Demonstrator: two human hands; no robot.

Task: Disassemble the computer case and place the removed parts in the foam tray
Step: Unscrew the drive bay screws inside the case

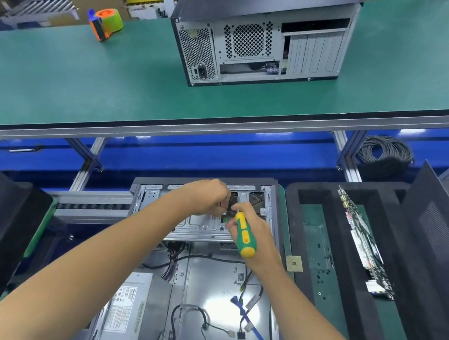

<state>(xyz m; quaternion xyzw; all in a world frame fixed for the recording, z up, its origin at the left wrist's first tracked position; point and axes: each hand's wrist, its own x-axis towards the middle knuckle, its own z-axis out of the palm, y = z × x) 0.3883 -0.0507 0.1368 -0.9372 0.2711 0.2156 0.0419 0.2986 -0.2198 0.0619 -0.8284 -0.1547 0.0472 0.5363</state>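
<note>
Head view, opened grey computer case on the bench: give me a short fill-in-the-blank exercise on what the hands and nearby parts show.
1. The right hand grips a green and ____ screwdriver.
2. The left hand works at the ____ end of the opened grey computer case, by its black fan.
3. The green circuit board stands in the black foam tray on the person's ____ side.

Missing words: yellow; far; right
</note>
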